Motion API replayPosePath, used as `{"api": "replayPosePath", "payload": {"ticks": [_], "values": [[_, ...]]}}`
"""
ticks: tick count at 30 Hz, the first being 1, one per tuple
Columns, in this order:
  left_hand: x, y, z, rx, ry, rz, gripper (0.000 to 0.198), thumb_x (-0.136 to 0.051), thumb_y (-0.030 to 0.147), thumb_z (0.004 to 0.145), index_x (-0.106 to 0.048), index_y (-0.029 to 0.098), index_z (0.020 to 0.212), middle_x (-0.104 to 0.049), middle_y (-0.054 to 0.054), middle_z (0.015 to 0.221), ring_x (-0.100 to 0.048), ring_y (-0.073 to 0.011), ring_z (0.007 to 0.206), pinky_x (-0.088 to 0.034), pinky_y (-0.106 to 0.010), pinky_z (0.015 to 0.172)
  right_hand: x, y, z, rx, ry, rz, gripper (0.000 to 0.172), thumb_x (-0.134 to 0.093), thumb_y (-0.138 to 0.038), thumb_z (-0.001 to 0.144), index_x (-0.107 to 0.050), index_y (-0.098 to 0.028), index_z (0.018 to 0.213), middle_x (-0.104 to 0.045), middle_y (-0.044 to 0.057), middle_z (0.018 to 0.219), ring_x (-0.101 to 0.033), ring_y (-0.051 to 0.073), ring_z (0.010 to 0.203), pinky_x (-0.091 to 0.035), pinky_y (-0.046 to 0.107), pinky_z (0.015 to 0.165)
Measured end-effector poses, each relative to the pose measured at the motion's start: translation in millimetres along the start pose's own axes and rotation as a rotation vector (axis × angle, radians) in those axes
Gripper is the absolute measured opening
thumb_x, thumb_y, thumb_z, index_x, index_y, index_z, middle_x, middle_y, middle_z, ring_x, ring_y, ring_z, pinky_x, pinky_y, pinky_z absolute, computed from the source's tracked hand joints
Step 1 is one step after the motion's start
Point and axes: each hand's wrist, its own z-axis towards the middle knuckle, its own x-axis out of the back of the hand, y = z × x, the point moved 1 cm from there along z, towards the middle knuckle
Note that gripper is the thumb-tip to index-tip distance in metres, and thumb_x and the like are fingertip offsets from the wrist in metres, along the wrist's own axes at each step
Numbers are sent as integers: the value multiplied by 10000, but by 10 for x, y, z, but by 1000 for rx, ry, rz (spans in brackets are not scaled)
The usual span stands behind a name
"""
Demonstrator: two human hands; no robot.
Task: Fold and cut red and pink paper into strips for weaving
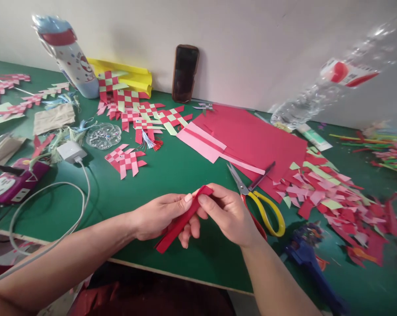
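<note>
Both my hands meet over the near edge of the green table (172, 171). My left hand (160, 216) and my right hand (226, 213) pinch a folded red paper strip (181, 221) between thumbs and fingers. The strip slants from its folded top near my thumbs down toward the lower left. Yellow-handled scissors (260, 204) lie open just right of my right hand. Red paper sheets (254, 138) and a pink sheet (201, 142) lie beyond them.
Woven red-and-green paper pieces (132, 109) lie at the back left, one more (126, 160) nearer. A phone (184, 72) leans on the wall, with a white bottle (71, 55), a clear plastic bottle (320, 90), paper scraps (336, 193), a charger with cable (71, 151) and a blue tool (312, 259).
</note>
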Motion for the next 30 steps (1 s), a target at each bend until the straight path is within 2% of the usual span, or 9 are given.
{"api": "replayPosePath", "payload": {"ticks": [3, 7, 12, 14, 18, 20, 23, 25, 30], "values": [[6, -7, -5, -1, 11, -10, 471, -592, 601, 860, -597, 132, 902, -623, -8, 639, -537, -70, 443, -443, -181, 457, -39, 18, 6, 13, -27, 31, 205, -555, -369, 937, -609, -202, 831, -535, -41, 637, -536, 94, 588, -442, 249, 597], [14, -17, -13, -41, 10, 51, 432, -555, 568, 899, -575, 136, 880, -612, 7, 595, -474, -51, 386, -410, -168, 414, -55, 43, -4, 38, 15, 51, 171, -523, -355, 961, -619, -214, 973, -589, -44, 629, -559, 91, 591, -448, 239, 601], [20, -34, -2, -36, 49, 134, 454, -562, 595, 881, -557, 142, 846, -639, -4, 602, -500, -55, 385, -413, -156, 387, -54, 46, -5, 30, 29, 1, 186, -529, -355, 959, -639, -213, 912, -608, -39, 614, -559, 83, 582, -439, 220, 578], [16, -30, 3, -47, 69, 159, 477, -582, 617, 855, -555, 141, 833, -653, -13, 615, -521, -60, 393, -428, -162, 392, -44, 55, 1, 5, 48, -3, 216, -538, -387, 949, -657, -210, 914, -611, -26, 631, -560, 91, 595, -439, 219, 563], [1, -8, 3, -77, 110, 217, 520, -599, 660, 814, -551, 142, 819, -667, -21, 633, -554, -66, 409, -446, -164, 410, -16, 79, 5, -37, 96, 49, 387, -462, -519, 955, -681, -200, 974, -599, -2, 670, -524, 97, 576, -434, 229, 525], [-4, 1, 1, -80, 134, 252, 532, -586, 674, 812, -550, 143, 820, -669, -23, 640, -557, -67, 417, -447, -166, 414, -17, 78, 6, -49, 91, 44, 377, -524, -541, 917, -669, -202, 993, -606, -6, 677, -520, 96, 567, -432, 229, 521], [-6, 6, -2, -80, 171, 313, 524, -564, 671, 827, -547, 147, 826, -663, -18, 643, -545, -63, 417, -437, -166, 412, -38, 61, 11, -77, 101, -49, 287, -632, -487, 865, -652, -205, 908, -606, -19, 646, -521, 100, 558, -428, 230, 521], [-4, 5, -4, -84, 183, 338, 504, -546, 650, 852, -554, 147, 843, -652, -8, 634, -529, -58, 410, -426, -164, 408, -50, 48, 15, -62, 129, -108, 261, -608, -459, 889, -641, -204, 840, -595, -21, 621, -518, 103, 559, -430, 236, 531], [10, -5, -18, -58, 119, 262, 431, -542, 568, 898, -602, 144, 945, -630, 13, 649, -490, -47, 408, -423, -163, 406, -11, 51, 16, 1, 231, -145, 251, -582, -439, 911, -636, -212, 819, -586, -24, 615, -488, 100, 546, -423, 244, 534]]}}
